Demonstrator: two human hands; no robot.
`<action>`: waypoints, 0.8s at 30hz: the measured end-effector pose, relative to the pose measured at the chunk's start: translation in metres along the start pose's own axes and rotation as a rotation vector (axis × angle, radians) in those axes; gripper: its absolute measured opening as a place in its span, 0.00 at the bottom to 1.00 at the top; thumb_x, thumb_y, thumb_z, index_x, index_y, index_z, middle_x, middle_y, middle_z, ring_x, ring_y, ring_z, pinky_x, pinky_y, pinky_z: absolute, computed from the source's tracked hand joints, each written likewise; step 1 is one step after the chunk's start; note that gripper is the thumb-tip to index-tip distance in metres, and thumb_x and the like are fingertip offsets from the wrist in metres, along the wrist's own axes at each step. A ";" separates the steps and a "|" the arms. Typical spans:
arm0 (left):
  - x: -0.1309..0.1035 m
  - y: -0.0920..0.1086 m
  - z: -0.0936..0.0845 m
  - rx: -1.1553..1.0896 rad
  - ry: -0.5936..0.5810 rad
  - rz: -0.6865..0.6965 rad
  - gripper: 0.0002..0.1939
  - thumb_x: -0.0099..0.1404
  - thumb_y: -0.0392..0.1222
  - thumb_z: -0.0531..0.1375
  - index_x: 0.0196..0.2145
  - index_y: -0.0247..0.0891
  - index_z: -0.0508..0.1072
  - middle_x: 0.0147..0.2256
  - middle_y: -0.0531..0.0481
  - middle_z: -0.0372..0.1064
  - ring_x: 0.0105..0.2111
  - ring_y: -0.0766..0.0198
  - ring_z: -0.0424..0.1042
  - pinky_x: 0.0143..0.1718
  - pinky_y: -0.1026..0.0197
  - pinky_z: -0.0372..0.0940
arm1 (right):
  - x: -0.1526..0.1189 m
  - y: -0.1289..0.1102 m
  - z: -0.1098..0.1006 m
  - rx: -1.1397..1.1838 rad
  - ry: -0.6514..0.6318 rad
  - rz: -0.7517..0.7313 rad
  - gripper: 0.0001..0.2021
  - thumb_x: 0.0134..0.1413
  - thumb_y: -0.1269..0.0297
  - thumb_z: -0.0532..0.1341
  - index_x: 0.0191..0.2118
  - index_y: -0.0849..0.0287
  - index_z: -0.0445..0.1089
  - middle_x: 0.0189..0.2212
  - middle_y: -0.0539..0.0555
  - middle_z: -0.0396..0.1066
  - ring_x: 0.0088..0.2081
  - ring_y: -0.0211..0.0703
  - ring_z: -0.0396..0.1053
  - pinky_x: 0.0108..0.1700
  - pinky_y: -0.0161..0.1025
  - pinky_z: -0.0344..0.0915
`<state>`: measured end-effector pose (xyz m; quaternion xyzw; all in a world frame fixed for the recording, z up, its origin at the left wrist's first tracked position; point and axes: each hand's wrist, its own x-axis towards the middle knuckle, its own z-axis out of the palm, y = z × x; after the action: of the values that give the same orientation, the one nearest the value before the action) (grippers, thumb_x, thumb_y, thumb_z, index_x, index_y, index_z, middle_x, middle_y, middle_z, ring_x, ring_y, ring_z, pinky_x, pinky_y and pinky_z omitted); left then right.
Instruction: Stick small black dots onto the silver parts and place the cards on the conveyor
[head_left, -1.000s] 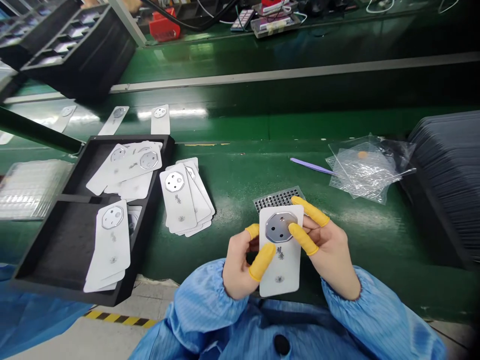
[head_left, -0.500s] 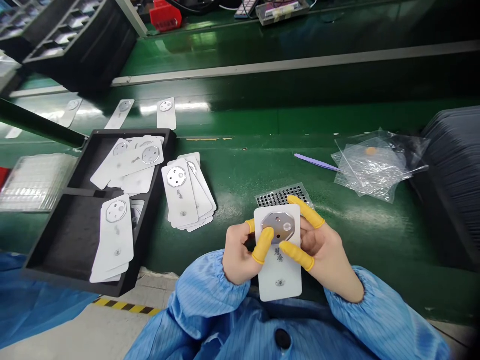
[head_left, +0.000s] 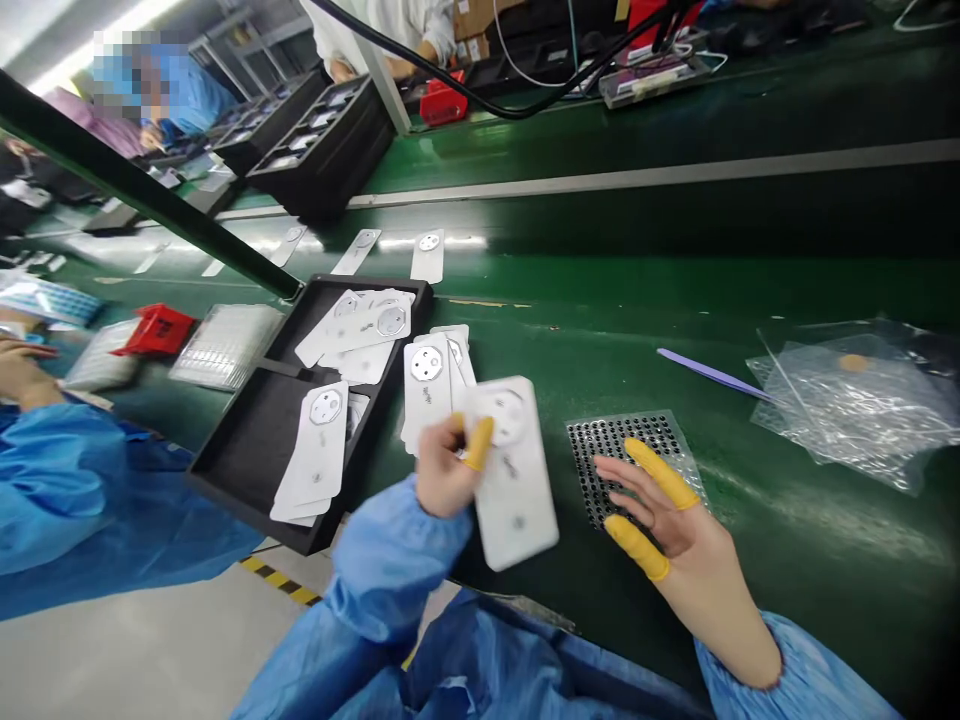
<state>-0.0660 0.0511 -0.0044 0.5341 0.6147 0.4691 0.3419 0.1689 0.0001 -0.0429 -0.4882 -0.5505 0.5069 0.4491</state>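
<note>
My left hand (head_left: 450, 465), with yellow finger cots, pinches a white rectangular panel (head_left: 517, 490) at its upper left edge. The panel is tilted and a little blurred; it carries an octagonal plate with holes and small dark markings. My right hand (head_left: 667, 520) has let its fingers spread, with nothing between them, over a clear sheet of small black dots (head_left: 600, 460). Just left of the held panel lies a stack of similar panels (head_left: 427, 400), partly covered by my left hand. More panels (head_left: 315, 450) lie in a black two-part tray (head_left: 232, 450).
Purple tweezers (head_left: 709, 372) and crumpled clear plastic bags (head_left: 847, 400) lie to the right. Single panels (head_left: 427, 258) lie along the bench behind the tray. A green bar (head_left: 165, 200) slants across the left. A co-worker's blue sleeve (head_left: 75, 490) is at far left.
My right hand has released the panel and moved right, fingers apart. My left hand has carried the panel left towards the stack. The view has turned left, showing more of the bench and people there.
</note>
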 end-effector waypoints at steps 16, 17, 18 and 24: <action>0.102 -0.046 -0.107 0.651 0.354 -0.277 0.18 0.47 0.41 0.67 0.37 0.29 0.77 0.26 0.50 0.74 0.33 0.55 0.74 0.43 0.53 0.66 | -0.010 0.040 -0.031 -0.715 0.043 -0.402 0.17 0.57 0.71 0.60 0.52 0.58 0.66 0.59 0.63 0.61 0.62 0.55 0.57 0.60 0.59 0.61; 0.097 -0.043 -0.105 0.733 0.364 -0.239 0.22 0.50 0.44 0.66 0.41 0.28 0.76 0.31 0.47 0.76 0.37 0.53 0.74 0.47 0.50 0.65 | -0.009 0.040 -0.031 -0.698 0.053 -0.409 0.16 0.57 0.72 0.60 0.51 0.58 0.67 0.58 0.63 0.62 0.62 0.55 0.58 0.60 0.59 0.62; 0.089 -0.041 -0.101 0.815 0.375 -0.177 0.27 0.52 0.47 0.65 0.47 0.27 0.73 0.38 0.43 0.76 0.42 0.50 0.74 0.50 0.48 0.63 | -0.008 0.039 -0.031 -0.682 0.066 -0.414 0.16 0.56 0.72 0.60 0.51 0.57 0.67 0.58 0.63 0.62 0.61 0.55 0.58 0.59 0.59 0.62; -0.005 -0.019 -0.024 0.557 0.002 0.109 0.22 0.61 0.52 0.58 0.44 0.31 0.74 0.43 0.36 0.74 0.46 0.47 0.72 0.48 0.47 0.67 | -0.005 0.030 -0.024 -0.611 0.167 -0.418 0.17 0.56 0.72 0.60 0.51 0.53 0.67 0.55 0.59 0.66 0.60 0.53 0.61 0.57 0.60 0.64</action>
<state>-0.0931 0.0414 -0.0149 0.6394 0.6905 0.3002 0.1558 0.1962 -0.0021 -0.0704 -0.5164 -0.7256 0.1749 0.4199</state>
